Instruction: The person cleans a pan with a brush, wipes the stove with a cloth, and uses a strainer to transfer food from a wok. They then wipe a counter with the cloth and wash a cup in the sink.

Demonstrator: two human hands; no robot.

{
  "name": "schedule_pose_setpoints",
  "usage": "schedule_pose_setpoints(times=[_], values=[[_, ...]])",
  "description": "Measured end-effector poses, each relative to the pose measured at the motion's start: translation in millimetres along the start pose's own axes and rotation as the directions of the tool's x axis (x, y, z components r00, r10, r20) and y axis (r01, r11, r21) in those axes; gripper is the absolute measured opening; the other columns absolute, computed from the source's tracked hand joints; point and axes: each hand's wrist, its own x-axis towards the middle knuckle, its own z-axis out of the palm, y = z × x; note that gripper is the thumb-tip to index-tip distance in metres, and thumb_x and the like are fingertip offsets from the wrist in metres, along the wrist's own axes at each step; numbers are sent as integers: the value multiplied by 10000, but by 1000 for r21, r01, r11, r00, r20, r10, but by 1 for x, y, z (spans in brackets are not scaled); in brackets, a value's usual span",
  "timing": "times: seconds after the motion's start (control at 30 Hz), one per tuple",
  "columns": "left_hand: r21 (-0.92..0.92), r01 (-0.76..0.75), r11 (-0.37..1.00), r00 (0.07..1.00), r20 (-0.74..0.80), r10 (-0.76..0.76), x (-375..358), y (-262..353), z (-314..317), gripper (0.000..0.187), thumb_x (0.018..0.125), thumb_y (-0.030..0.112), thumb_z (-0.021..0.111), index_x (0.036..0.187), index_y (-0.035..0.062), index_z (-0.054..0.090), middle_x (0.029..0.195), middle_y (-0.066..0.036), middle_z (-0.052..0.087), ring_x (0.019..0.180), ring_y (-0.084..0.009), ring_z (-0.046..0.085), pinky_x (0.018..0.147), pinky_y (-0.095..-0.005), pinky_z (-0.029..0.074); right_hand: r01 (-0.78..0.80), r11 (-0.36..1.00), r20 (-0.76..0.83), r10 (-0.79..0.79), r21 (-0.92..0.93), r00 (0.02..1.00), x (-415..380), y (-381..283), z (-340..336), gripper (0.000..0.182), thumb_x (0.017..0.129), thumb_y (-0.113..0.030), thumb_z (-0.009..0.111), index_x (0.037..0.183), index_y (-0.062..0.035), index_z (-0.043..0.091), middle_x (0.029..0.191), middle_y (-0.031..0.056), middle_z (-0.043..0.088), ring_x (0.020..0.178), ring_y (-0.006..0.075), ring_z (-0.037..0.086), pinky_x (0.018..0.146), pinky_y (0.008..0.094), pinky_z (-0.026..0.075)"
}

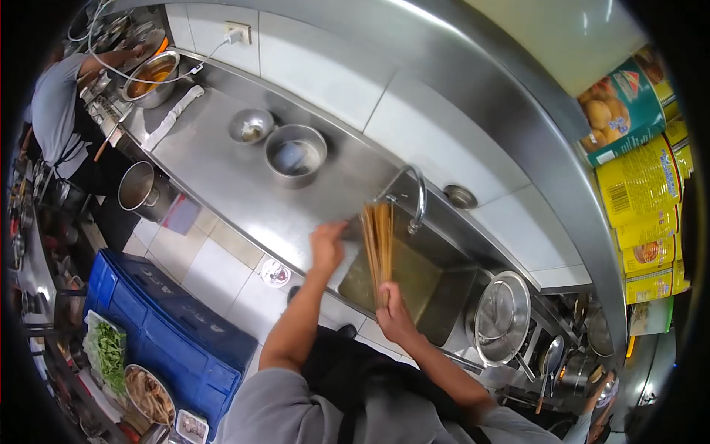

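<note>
Brown sticks (379, 240), bunched over the sink (449, 296) mid-frame, are clamped at their lower ends by your right grip (395, 314); whether your blurred left grip (328, 246) is closed, I cannot tell. Steadying them seems the step; any move calls for even pressure.

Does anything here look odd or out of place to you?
Yes: the white cord plugged into the wall socket loops across the open metal bowl at upper left. A plugged-in cord there seems odd, though I can't tell whether it touches the bowl. Nothing seems wrong with the sticks in the right hand.
</note>
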Motion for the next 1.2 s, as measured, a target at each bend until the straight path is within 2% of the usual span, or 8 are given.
schedule_pose_setpoints(times=[0.13,0.3,0.43,0.67,0.8,0.9,1.03,1.2], values=[[388,31,921,999,-35,-18,-47,-18,-5,479,713,26,563,1187,78,607,1152,-135,605,1011,-354,565,823,-488,426,36,999,-27,-36,-10,999,69,-7,55,415,817,-77,498,1222,-63,409,1108,291,525,1072,472,523,917,488,434],[39,527,849,850,-11,-527,-62,25,47,417,758,159,670,1154,54,593,1049,-162,594,969,-345,555,765,-509,410,-145,963,-11,146,-229,989,136,-21,117,475,847,-166,524,1306,-137,405,1154,310,520,1142,456,507,978,502,411],[108,19,994,996,85,-28,-85,-9,55,515,729,64,639,1231,19,537,1116,-209,579,1052,-365,530,852,-479,428,-74,995,10,75,-73,997,170,-17,88,479,840,-205,553,1303,-113,471,1258,252,536,1205,409,503,1055,452,376],[-152,75,985,975,218,-41,-64,22,41,569,719,4,573,1284,3,509,1183,-260,581,1083,-446,548,962,-468,441,-117,938,-813,-215,-325,541,250,129,15,429,809,-134,605,1231,-90,540,1186,189,595,1091,366,572,942,456,450],[-193,531,825,782,487,-390,-56,18,79,402,869,114,524,1252,-9,530,1029,-211,653,912,-384,636,857,-443,507,-111,907,-490,-114,-407,864,220,129,-11,305,842,-144,591,1144,-125,620,1046,133,684,909,324,668,785,403,526],[-507,859,70,460,705,-540,-33,29,96,306,890,146,523,1164,25,591,939,-130,662,847,-264,649,789,-394,521,232,852,-334,-414,-469,847,186,141,-14,289,894,-210,554,1162,-128,629,1099,151,674,939,340,664,797,402,521],[-291,956,19,284,912,-297,12,24,112,242,945,286,555,1062,82,612,952,-72,668,830,-197,652,724,-367,550,-291,952,-162,303,95,939,132,136,-18,352,923,-305,525,1127,-51,657,1050,144,685,978,282,649,844,370,491],[-218,959,183,237,967,-92,47,52,120,286,933,306,601,1112,83,603,1001,-59,665,897,-213,647,805,-375,536,-422,279,111,710,863,695,84,83,-35,521,905,-449,584,1364,-232,467,1340,73,490,1148,281,524,919,399,467]])
